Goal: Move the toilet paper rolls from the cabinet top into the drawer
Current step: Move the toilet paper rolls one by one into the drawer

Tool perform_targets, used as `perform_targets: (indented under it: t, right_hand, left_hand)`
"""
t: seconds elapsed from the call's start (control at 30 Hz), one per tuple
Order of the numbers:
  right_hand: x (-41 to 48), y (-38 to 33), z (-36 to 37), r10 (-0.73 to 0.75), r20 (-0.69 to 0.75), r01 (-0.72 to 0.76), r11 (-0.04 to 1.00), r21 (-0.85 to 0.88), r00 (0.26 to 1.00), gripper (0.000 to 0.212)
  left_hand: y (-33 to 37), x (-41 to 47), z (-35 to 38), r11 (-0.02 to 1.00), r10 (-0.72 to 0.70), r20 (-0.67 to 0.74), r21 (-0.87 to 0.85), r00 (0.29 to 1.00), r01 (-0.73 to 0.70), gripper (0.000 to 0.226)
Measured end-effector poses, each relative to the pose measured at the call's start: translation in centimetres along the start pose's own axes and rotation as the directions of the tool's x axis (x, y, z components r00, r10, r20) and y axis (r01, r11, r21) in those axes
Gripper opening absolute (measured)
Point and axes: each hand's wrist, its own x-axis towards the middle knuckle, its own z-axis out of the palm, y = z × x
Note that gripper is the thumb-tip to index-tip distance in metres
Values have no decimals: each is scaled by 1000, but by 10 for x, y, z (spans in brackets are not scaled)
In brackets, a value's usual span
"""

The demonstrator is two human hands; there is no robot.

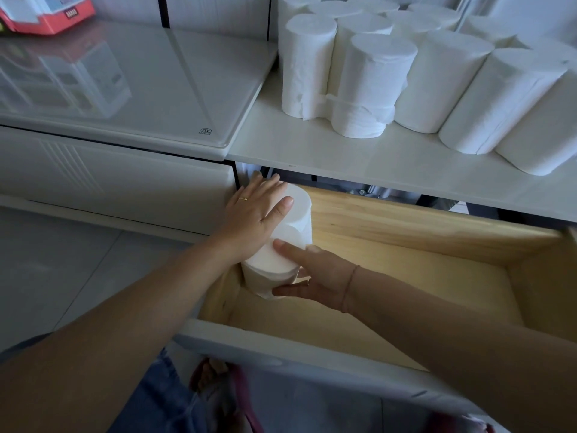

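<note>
Two white toilet paper rolls stand upright in the far left corner of the open wooden drawer (pixel 406 276). My left hand (pixel 259 210) lies flat over the rear roll (pixel 301 210), fingers spread along its side. My right hand (pixel 315 273) wraps the front roll (pixel 270 265), thumb on its top and fingers at its base. Several more white rolls (pixel 374 82) stand packed together on the white cabinet top (pixel 390 164) above the drawer.
A glossy white appliance lid (pixel 131 89) sits left of the cabinet, with a red and white box (pixel 43 14) at its far corner. The drawer's white front (pixel 281 348) juts toward me. Grey floor tiles and my jeans and sandal show below.
</note>
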Motion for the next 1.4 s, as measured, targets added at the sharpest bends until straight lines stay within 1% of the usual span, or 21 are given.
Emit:
perform_targets:
  t: [0.07, 0.13, 0.17, 0.2, 0.23, 0.27, 0.3, 0.33, 0.4, 0.5, 0.53, 0.57, 0.63, 0.7, 0.77, 0.9, 0.97, 1.03, 1.17, 1.27, 1.4]
  right_hand:
    - [-3, -4, -4, 46, 24, -44, 997, -70, 999, 56]
    - [-9, -15, -9, 74, 15, -66, 953, -297, 997, 46]
    - [-13, -25, -14, 22, -28, -32, 901, -433, 999, 41]
    - [-16, -38, -21, -80, -94, 16, 840, -542, 992, 39]
    - [-17, -52, -29, -218, -162, 76, 789, -610, 962, 42]
    - [-18, -67, -38, -363, -227, 147, 761, -631, 904, 46]
    - [-19, -83, -48, -483, -294, 225, 758, -612, 825, 50]
    - [-20, -99, -57, -562, -353, 308, 765, -565, 749, 55]
    - [-17, -126, -73, -652, -400, 441, 743, -503, 644, 62]
    - [-1, -163, -88, -786, -393, 479, 607, -634, 476, 70]
    - [5, -173, -91, -808, -387, 482, 580, -657, 445, 77]
    - [11, -182, -94, -815, -380, 488, 570, -662, 437, 84]
    - [22, -193, -99, -815, -357, 515, 570, -641, 457, 89]
    - [30, -199, -104, -813, -325, 573, 575, -585, 484, 84]
    - [34, -200, -107, -813, -288, 619, 575, -535, 506, 84]
    - [39, -198, -104, -807, -190, 646, 567, -512, 558, 96]
    - [41, -199, -101, -796, -143, 662, 575, -481, 588, 99]
    - [41, -201, -96, -792, -101, 679, 574, -458, 601, 99]
    - [33, -196, -84, -798, -12, 697, 532, -481, 602, 91]
    - [15, -180, -81, -772, 50, 691, 536, -486, 634, 85]
    - [-30, -139, -91, -714, 166, 685, 539, -490, 680, 76]
  left_hand:
    - [-1, 1, 1, 1000, 4, -8, 12, 1000, -4, 69]
    - [-1, 2, 2, 1000, 2, -24, 30, 1000, -1, 66]
    - [-1, 1, 3, 1000, -2, -31, 31, 1000, 3, 66]
    - [-1, 1, 3, 1000, -5, -34, 25, 999, 5, 67]
    - [-1, 0, 3, 1000, -6, -34, 15, 999, 7, 68]
    - [-1, 0, 3, 1000, -5, -34, 5, 999, 6, 68]
    - [-1, 0, 3, 1000, -3, -36, 0, 999, 3, 68]
    - [-1, 0, 3, 1000, -1, -37, -2, 999, 1, 67]
    - [-1, 1, 3, 1000, -1, -31, 0, 1000, 1, 67]
    - [-3, 1, 2, 1000, 5, -32, 22, 999, -4, 65]
    - [-3, 1, 2, 1000, 7, -34, 28, 999, -6, 64]
    - [-3, 1, 2, 999, 12, -34, 33, 999, -11, 64]
    - [-3, 1, 3, 999, 25, -39, 36, 999, -24, 65]
    - [-3, 0, 3, 999, 32, -44, 29, 999, -31, 63]
    - [-3, 0, 3, 999, 37, -45, 33, 998, -35, 62]
    - [-3, 1, 2, 998, 37, -44, 48, 998, -35, 62]
    - [-3, 0, 2, 998, 40, -41, 52, 998, -38, 61]
    - [-3, 0, 1, 998, 34, -35, 51, 999, -32, 61]
    - [-3, 0, 2, 998, 29, -16, 52, 999, -28, 62]
    - [-2, -1, 1, 998, 31, -15, 50, 999, -31, 64]
    - [1, -1, 1, 999, 17, -14, 35, 1000, -16, 64]
